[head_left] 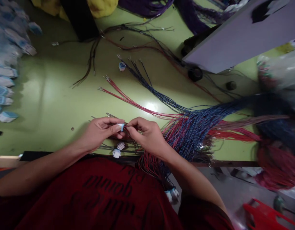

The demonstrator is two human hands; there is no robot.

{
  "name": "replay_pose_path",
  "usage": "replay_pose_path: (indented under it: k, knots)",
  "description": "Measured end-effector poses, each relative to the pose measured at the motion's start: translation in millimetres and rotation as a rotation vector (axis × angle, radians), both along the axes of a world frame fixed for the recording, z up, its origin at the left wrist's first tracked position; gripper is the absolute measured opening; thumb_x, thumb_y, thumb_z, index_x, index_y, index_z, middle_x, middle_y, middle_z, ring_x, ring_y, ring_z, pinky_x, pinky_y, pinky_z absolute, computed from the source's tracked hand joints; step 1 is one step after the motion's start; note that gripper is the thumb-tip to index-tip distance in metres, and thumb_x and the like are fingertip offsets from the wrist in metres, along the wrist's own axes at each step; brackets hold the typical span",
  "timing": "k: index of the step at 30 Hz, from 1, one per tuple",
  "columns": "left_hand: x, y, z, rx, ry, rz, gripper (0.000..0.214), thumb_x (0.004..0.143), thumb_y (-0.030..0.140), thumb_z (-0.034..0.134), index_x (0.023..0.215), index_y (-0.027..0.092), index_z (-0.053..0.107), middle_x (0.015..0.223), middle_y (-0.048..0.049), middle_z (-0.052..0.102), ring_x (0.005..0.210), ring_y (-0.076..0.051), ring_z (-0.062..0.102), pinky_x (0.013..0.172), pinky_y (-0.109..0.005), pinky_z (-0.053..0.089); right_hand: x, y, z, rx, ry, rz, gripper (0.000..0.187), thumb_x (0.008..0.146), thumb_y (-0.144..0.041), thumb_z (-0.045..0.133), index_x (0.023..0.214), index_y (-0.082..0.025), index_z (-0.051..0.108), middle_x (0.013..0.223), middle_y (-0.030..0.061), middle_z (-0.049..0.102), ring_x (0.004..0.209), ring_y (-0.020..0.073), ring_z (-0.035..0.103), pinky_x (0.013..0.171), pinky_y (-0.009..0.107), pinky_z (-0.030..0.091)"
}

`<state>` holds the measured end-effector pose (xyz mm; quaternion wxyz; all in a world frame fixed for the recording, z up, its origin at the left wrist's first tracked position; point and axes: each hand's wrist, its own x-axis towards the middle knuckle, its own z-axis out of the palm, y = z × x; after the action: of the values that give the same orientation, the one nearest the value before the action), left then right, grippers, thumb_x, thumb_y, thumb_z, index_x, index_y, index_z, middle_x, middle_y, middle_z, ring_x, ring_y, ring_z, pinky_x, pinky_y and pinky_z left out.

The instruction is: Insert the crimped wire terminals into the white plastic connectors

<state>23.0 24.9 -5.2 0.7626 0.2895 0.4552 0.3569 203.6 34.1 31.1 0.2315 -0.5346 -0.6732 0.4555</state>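
My left hand (101, 132) pinches a small white and light-blue connector housing (121, 126) between thumb and fingers, close to the table's near edge. Right beside it, the thumb and forefinger of my right hand (147, 134) are closed on a thin dark wire (126, 127) at the connector's side. How far the wire goes into the housing is hidden by my fingers. Two more connector housings (116, 153) lie just below my hands. Beyond them, red wires (133, 103) and a blue-black twisted bundle (166, 99) stretch across the table, with metal tips pointing left.
Many connector housings (3, 91) are heaped on the left of the green table (58, 105). One housing (122, 66) lies near the blue wire tips. A grey panel (236, 38) stands at the back right. Yellow material (101, 7) and purple wires (145, 7) lie at the back.
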Motion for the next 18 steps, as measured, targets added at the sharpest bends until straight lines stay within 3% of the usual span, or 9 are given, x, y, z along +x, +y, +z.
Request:
replay_pose_path:
  k: [8,12,13,16,18]
  knots:
    - [-0.5,4.1,-2.9,0.0,0.053,-0.015,0.02,0.074,0.025,0.075,0.09,0.015,0.073,0.07,-0.0014,0.073,0.059,-0.01,0.066,0.062,-0.023,0.057,-9.3,0.4,-6.5,0.059,-0.084,0.022,0.015,0.084,-0.017,0.052,0.071,-0.016,0.059,0.063,-0.0016,0.061,0.056,0.0067,0.049,0.054,0.021,0.039]
    - [0.1,5.3,-0.3,-0.03,0.03,0.018,0.019,0.074,0.023,0.075,0.091,0.016,0.072,0.07,-0.0011,0.074,0.062,-0.011,0.068,0.065,-0.024,0.057,8.2,28.2,-5.3,0.003,-0.075,0.126,0.017,0.087,-0.022,0.052,0.075,-0.017,0.063,0.064,-0.0008,0.063,0.057,0.0092,0.054,0.055,0.022,0.042]
    - [0.3,5.5,0.3,-0.045,0.025,0.03,0.019,0.075,0.023,0.075,0.092,0.015,0.072,0.072,-0.0017,0.074,0.064,-0.012,0.069,0.066,-0.024,0.058,17.0,41.1,-7.2,0.033,-0.112,0.105,0.018,0.087,-0.023,0.051,0.075,-0.018,0.063,0.065,-0.0002,0.064,0.06,0.0106,0.056,0.058,0.024,0.044]
    - [0.8,5.7,1.2,-0.085,0.013,0.056,0.021,0.074,0.023,0.075,0.093,0.014,0.071,0.076,-0.0031,0.075,0.066,-0.013,0.07,0.068,-0.025,0.058,46.2,82.5,-21.1,0.384,-0.465,-0.226,0.009,0.081,-0.016,0.054,0.075,-0.018,0.061,0.079,0.0063,0.065,0.078,0.0189,0.059,0.076,0.035,0.046]
    - [0.7,5.7,1.3,-0.096,0.001,0.05,0.022,0.075,0.024,0.075,0.094,0.014,0.071,0.076,-0.003,0.075,0.067,-0.013,0.07,0.068,-0.025,0.058,60.8,100.8,-33.4,0.428,-0.68,-0.242,0.011,0.073,-0.009,0.055,0.077,-0.017,0.061,0.086,0.0107,0.064,0.087,0.0246,0.058,0.08,0.04,0.045]
